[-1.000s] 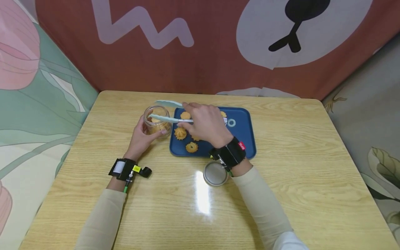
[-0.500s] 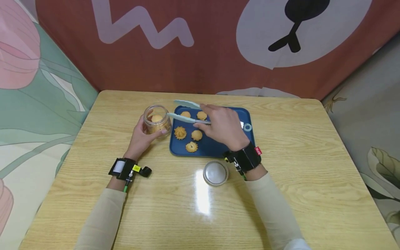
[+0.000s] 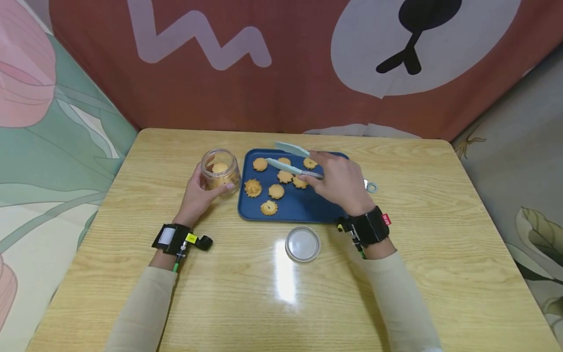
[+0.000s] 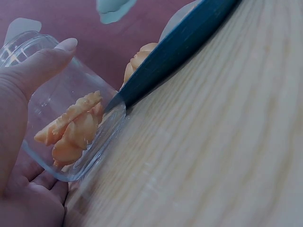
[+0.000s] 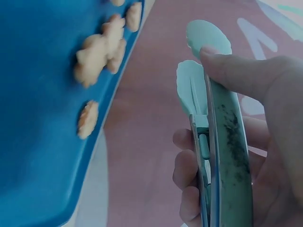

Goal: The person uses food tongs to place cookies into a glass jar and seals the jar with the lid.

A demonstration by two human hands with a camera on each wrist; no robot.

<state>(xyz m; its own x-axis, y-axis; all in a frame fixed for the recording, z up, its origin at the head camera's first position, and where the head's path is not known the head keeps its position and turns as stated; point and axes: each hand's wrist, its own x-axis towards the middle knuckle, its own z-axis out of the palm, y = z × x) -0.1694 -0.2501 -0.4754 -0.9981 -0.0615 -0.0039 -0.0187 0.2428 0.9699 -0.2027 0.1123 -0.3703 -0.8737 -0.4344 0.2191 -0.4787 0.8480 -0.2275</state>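
Observation:
My left hand (image 3: 195, 198) grips a clear glass jar (image 3: 221, 171) that stands on the table left of the tray; fingers and thumb curl round its sides. Cookies (image 4: 78, 125) lie in the bottom of the jar. In my right hand (image 3: 338, 181) is a pair of pale green tongs (image 5: 229, 142), their tips apart with nothing between them, held above the blue tray (image 3: 303, 212). Several golden cookies (image 3: 252, 188) lie on the left and back part of that tray, some partly hidden under the tongs.
A round metal-coloured lid (image 3: 303, 244) lies on the wooden table (image 3: 246, 293) in front of the tray. Behind the table hangs a reddish-brown cloth backdrop (image 3: 303, 98) with printed shapes. Patterned walls stand at both sides.
My right hand has drawn the tongs away from over the jar, rightward above the tray. More cookies on the tray now show. The left hand and jar have stayed in place.

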